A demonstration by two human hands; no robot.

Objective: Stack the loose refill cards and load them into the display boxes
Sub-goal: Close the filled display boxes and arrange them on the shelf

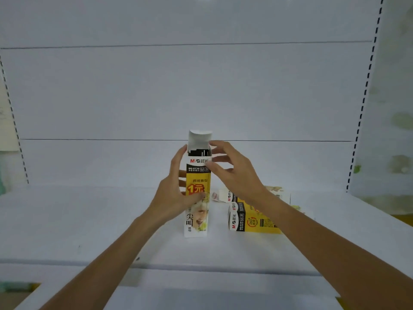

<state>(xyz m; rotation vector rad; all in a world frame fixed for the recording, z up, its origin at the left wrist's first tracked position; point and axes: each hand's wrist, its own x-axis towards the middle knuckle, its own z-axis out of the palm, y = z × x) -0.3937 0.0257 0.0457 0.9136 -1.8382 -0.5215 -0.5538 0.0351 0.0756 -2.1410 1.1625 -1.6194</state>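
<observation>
While one tall yellow-and-white cardboard display box (pixel 197 189) stands upright at centre frame on the white shelf (pixel 89 220), both bare hands are on it. Head view only. Left hand (pixel 176 193) wraps the box's left side at mid-height, thumb across the yellow front near the red price print, fingers behind the far side: grip clenched on the box. Right hand (pixel 232 171) is at the box's upper right edge, fingertips (pixel 213 144) touching the top corner just beside the open white top flap (pixel 199 137), thumb on the right edge by the logo; grip loosely curled, touching the box rather than wrapped round it. Flap stands up, curved, mouth of box open; dark tips of the contents show just inside the mouth, too small to make out.

Right of centre, two more yellow-and-white boxes lie flat on the shelf, partly hidden behind the right forearm: near lying box (pixel 250 220) with its black-and-white end pointing left, far lying box (pixel 232 195) just behind it, touching or nearly so, cannot tell. Whether loose cards lie among them cannot be told.

White shelf back panel (pixel 201 90) fills upper frame; perforated uprights run down the left and right edges.
</observation>
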